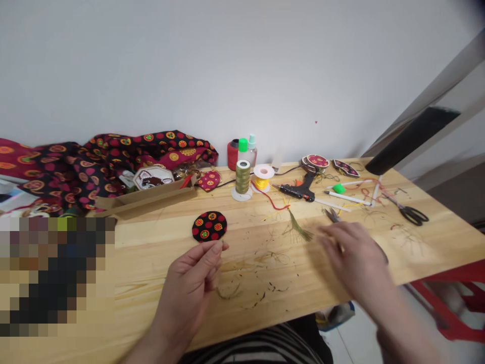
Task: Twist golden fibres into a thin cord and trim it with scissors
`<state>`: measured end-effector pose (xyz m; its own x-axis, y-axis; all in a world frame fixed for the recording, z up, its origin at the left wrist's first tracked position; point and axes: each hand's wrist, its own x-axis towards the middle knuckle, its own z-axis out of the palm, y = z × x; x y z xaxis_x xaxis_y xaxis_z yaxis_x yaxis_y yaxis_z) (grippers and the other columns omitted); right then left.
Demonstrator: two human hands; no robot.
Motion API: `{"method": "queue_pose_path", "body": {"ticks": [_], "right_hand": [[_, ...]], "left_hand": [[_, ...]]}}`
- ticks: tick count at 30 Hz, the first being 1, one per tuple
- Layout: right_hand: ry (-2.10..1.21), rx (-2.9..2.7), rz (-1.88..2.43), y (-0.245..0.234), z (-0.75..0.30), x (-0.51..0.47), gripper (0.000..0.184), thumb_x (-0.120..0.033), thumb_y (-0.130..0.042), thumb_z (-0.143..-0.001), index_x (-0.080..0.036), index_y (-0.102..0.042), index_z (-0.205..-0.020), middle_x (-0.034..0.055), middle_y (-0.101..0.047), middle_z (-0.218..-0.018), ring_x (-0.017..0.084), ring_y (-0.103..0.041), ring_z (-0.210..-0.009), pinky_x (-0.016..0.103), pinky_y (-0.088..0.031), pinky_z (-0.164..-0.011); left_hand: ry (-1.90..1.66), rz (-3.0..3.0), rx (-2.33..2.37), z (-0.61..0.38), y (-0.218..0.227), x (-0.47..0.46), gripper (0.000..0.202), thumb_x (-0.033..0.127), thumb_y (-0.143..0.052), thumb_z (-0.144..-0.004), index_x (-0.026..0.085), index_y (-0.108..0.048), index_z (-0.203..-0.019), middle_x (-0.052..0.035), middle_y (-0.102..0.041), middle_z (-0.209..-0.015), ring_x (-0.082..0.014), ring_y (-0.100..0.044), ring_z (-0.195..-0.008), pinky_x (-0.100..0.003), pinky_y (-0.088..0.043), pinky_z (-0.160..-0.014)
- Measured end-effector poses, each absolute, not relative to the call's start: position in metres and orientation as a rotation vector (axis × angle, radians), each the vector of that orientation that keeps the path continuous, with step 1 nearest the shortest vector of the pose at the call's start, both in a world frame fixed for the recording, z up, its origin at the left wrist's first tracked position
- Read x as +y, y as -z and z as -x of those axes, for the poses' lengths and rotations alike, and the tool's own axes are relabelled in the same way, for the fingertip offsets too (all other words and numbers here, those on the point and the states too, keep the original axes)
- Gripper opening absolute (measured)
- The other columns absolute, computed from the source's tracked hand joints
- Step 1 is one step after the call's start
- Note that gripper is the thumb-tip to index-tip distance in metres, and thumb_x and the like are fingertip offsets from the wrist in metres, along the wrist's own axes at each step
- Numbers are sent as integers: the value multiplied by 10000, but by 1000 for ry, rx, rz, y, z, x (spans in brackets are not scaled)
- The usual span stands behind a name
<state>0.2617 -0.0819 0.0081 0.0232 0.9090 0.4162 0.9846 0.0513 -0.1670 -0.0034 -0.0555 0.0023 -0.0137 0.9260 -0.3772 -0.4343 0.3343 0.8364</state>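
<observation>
Currently my left hand (191,283) has thumb and forefinger pressed together, just in front of round patterned patch (209,226) on worktop (140,268); whether thread sits between them I cannot tell. Right hand (352,247) blurred, fingers curled near scissors (332,216); I cannot tell if they pinch anything. Green tassel (298,228) lies on worktop, left of right hand. Farther back: green spool (242,180), yellow spool (262,182), glue gun (297,190)

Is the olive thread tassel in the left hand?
No, the olive thread tassel lies on the table, to the right of the left hand and apart from it.
</observation>
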Motion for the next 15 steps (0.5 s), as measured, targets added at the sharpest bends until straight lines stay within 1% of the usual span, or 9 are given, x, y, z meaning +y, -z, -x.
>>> {"method": "queue_pose_path", "body": {"ticks": [2,4,6,9,12,14,15], "right_hand": [[-16,-2045,1550,-5,-220,-81,131,-189,-518,-855,-175,-647,-853,80,-627,-809,214,-538,-799,333,-453,-713],[-116,-2180,1462,1,-182,-79,118,-117,-544,-827,-175,-641,-794,57,-604,-729,205,-507,-745,332,-435,-677],[-71,-2263,1494,8,-156,-77,59,-133,-622,-775,-169,-626,-728,63,-596,-720,220,-487,-737,347,-414,-642],[101,-2320,1561,20,-139,-76,88,-132,-686,-706,-158,-613,-665,76,-585,-687,238,-468,-714,357,-376,-597],[231,-2327,1543,27,-138,-74,115,-69,-677,-676,-144,-607,-623,85,-572,-636,233,-454,-667,353,-353,-567],[213,-2322,1530,29,-141,-72,127,-34,-641,-687,-140,-605,-627,86,-571,-636,226,-455,-662,352,-358,-575],[149,-2310,1517,28,-143,-72,142,-28,-613,-711,-144,-601,-631,80,-570,-639,218,-460,-665,351,-369,-591]], "left_hand": [[-1184,-564,1115,1,-3,-55,168,268,-774,-643,131,-717,-722,69,-390,-468,-27,-265,-433,-153,-194,-391],[-1194,-557,1119,0,-5,-56,173,264,-782,-633,132,-720,-727,60,-421,-469,-30,-297,-436,-150,-199,-389],[-1208,-552,1119,1,-6,-56,170,256,-782,-634,137,-723,-741,56,-434,-466,-35,-322,-440,-148,-205,-386],[-1228,-562,1126,4,-6,-57,160,252,-771,-646,144,-724,-755,46,-481,-490,-32,-316,-428,-151,-201,-376],[-1237,-598,1143,7,-5,-57,148,267,-756,-665,144,-720,-740,13,-574,-580,-22,-299,-423,-154,-200,-373],[-1235,-629,1152,8,-5,-57,152,282,-745,-677,140,-717,-725,-5,-611,-628,-20,-294,-426,-156,-204,-378],[-1230,-643,1157,8,-4,-57,159,291,-741,-682,139,-717,-719,-7,-616,-630,-19,-288,-426,-158,-202,-379]]}}
